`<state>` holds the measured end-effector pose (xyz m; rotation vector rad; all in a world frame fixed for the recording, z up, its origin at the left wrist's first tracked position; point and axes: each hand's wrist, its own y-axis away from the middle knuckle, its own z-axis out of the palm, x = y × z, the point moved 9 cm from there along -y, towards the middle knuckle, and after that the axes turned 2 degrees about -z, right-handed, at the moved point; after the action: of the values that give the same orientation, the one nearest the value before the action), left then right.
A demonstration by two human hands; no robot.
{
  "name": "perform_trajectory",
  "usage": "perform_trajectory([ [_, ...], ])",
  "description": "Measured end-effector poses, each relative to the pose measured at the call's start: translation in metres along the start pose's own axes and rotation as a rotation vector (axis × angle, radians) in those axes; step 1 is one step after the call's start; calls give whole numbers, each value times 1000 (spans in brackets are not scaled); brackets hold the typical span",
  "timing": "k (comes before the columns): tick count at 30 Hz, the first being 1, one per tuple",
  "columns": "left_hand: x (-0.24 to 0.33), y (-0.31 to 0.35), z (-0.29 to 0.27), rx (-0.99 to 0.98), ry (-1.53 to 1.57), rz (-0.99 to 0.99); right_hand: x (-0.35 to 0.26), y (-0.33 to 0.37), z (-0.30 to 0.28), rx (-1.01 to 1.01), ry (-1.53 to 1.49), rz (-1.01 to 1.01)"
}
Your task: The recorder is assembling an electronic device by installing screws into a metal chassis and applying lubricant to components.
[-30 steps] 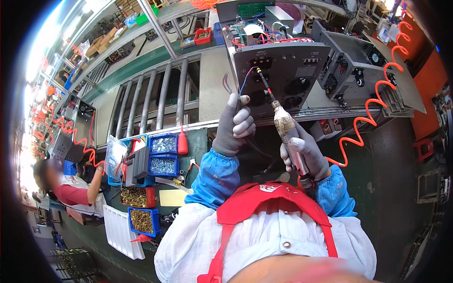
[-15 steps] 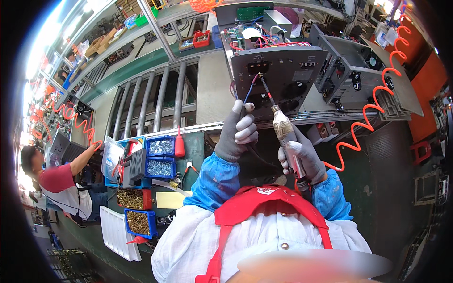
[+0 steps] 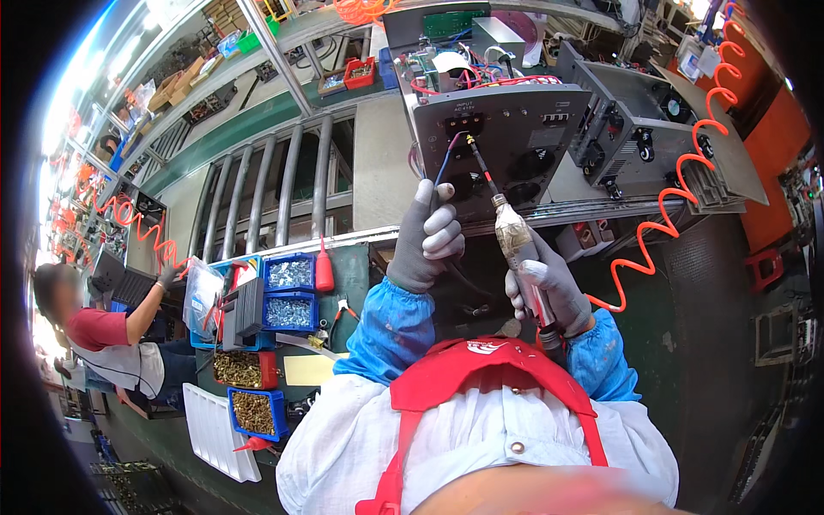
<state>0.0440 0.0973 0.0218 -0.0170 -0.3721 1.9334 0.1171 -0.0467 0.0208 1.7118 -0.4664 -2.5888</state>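
Observation:
My right hand (image 3: 549,283), in a grey glove, is wrapped round a pneumatic screwdriver (image 3: 518,243) partly covered in worn tape. Its long bit reaches up to a brass-coloured fastener (image 3: 470,139) by the terminal block (image 3: 464,123) on the dark panel of an electrical cabinet (image 3: 515,146). My left hand (image 3: 427,236), gloved too, is closed round a dark cable (image 3: 463,276). From its fingers a blue wire (image 3: 446,163) runs up to the same terminal spot. Circuit boards and red wires (image 3: 515,83) show in the cabinet's open top.
Blue bins of silvery hardware (image 3: 290,311), bins of brass parts (image 3: 253,412) and a red bottle (image 3: 324,270) stand at my left. A roller conveyor (image 3: 287,184) lies beyond. Another cabinet (image 3: 644,129) and a coiled orange hose (image 3: 678,184) are right. A co-worker (image 3: 120,335) sits far left.
The view has shifted slightly, and the cabinet sits a little further left in it. My hands keep their grips, with the bit still at the terminal. The co-worker's arm has moved.

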Motion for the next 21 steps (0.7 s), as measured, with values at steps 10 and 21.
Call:
perform_trajectory([
  [10, -7, 1, -6, 39, 30, -52, -4, -7, 2, -9, -14, -30],
  [21, -28, -18, -31, 223, -159, -81, -12, -22, 0, 35, -25, -39],
])
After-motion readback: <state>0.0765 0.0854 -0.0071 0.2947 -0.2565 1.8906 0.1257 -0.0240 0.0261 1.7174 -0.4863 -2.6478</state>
